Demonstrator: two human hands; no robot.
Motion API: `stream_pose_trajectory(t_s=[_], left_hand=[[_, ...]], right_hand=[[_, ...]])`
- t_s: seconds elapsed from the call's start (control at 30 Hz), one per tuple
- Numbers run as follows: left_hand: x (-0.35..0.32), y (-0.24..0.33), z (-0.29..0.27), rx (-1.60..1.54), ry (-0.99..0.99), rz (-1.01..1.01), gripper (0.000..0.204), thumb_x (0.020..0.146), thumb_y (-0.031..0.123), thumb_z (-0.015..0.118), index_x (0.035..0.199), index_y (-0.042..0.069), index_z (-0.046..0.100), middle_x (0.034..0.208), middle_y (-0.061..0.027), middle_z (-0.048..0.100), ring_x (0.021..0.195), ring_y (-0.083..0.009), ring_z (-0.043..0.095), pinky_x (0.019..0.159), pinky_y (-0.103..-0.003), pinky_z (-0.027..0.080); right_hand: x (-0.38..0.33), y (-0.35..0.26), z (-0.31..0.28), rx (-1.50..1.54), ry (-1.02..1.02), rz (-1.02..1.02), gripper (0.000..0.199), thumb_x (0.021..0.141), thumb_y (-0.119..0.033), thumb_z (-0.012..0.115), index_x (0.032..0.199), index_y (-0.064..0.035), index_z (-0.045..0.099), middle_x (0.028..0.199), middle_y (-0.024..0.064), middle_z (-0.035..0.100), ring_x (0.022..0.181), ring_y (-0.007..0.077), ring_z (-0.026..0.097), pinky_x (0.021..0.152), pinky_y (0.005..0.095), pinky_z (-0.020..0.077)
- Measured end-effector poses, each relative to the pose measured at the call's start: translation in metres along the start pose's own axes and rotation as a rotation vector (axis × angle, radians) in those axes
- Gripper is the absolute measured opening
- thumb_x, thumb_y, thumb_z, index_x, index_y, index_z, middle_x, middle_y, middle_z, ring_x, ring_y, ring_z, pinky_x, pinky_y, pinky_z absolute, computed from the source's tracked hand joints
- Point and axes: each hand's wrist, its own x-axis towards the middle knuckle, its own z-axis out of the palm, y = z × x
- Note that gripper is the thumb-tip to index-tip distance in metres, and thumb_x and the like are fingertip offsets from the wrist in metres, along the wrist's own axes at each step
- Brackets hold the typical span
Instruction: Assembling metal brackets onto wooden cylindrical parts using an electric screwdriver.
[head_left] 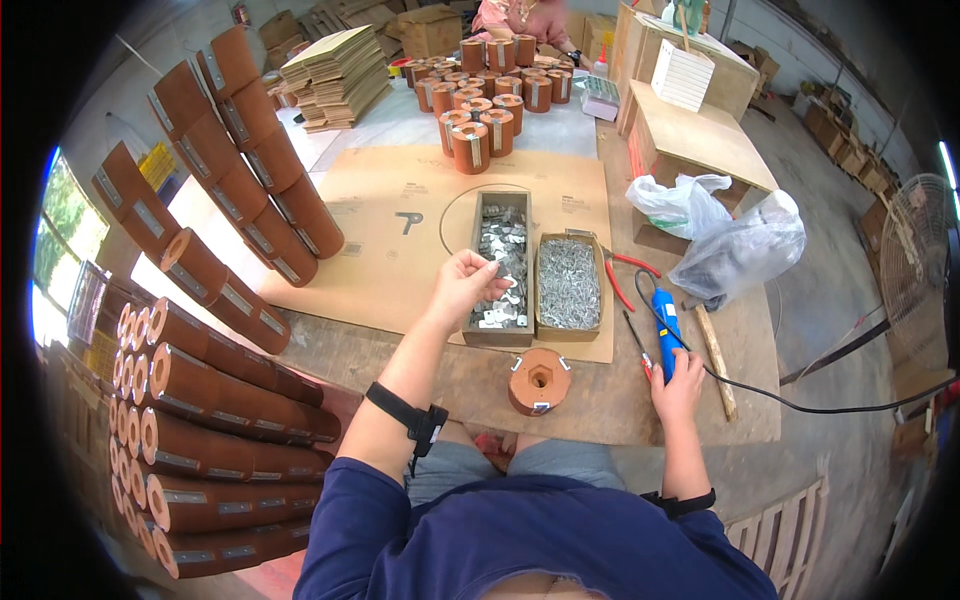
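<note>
My left hand is over a long grey tray of small metal plates, its thumb and fingertips pinched on a small metal plate. On the right, my right hand is wrapped round the lower end of a blue corded electric screwdriver, which lies on the table. Between my arms, near the table's front edge, a brown cylinder stands on end, with a hole in its top and metal pieces at its rim. Beside the tray is a cardboard box full of screws.
Red-handled pliers, a thin red-handled tool and a wooden stick lie around the screwdriver. Brown cylinders are stacked left and grouped at the back. Plastic bags sit right. Another person is across the table.
</note>
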Motion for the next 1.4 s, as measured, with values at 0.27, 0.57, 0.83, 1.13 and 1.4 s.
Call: stream_pose_trajectory(t_s=[0.27,0.57,0.83,1.13,1.4], left_hand=[[0.007,-0.015,0.003,0.084,0.102,0.041,0.008,0.088,0.008,0.051,0.088,0.003,0.045,0.074,-0.0082,0.059,0.058,-0.0129,0.057,0.053,-0.027,0.051],[0.010,-0.025,0.007,0.379,0.129,0.097,0.009,0.086,0.007,0.052,0.090,0.000,0.048,0.065,-0.0066,0.058,0.052,-0.0107,0.054,0.046,-0.025,0.045],[0.001,-0.018,0.014,0.558,0.157,0.200,0.014,0.080,0.008,0.060,0.089,-0.001,0.053,0.065,-0.0131,0.060,0.056,-0.0189,0.058,0.051,-0.031,0.047],[0.008,-0.037,-0.007,0.846,0.078,0.298,0.018,0.081,0.001,0.053,0.098,-0.004,0.060,0.079,-0.0108,0.066,0.067,-0.0129,0.061,0.059,-0.026,0.048],[-0.063,0.023,0.023,0.701,-0.046,0.334,0.007,0.080,0.003,0.057,0.084,-0.001,0.060,0.081,-0.0110,0.065,0.066,-0.0149,0.062,0.058,-0.028,0.048]], right_hand=[[0.001,-0.002,-0.002,0.007,-0.003,-0.003,0.041,0.073,-0.019,0.063,0.108,-0.0041,0.048,0.109,0.0195,0.043,0.100,0.0371,0.043,0.084,0.0447,0.0383],[0.001,-0.004,-0.003,-0.007,-0.007,0.002,0.040,0.074,-0.019,0.062,0.108,-0.0044,0.047,0.108,0.0194,0.043,0.100,0.0370,0.043,0.084,0.0446,0.0385],[-0.001,-0.003,-0.005,-0.019,-0.012,0.011,0.041,0.074,-0.020,0.063,0.108,-0.0051,0.047,0.109,0.0191,0.043,0.101,0.0369,0.043,0.084,0.0442,0.0386],[-0.001,-0.003,0.000,-0.023,-0.017,-0.014,0.041,0.074,-0.020,0.063,0.109,-0.0055,0.048,0.109,0.0187,0.043,0.100,0.0369,0.043,0.084,0.0444,0.0390],[0.004,-0.002,0.002,-0.027,0.035,-0.035,0.039,0.074,-0.019,0.062,0.108,-0.0052,0.049,0.108,0.0182,0.044,0.097,0.0366,0.044,0.082,0.0442,0.0398]])
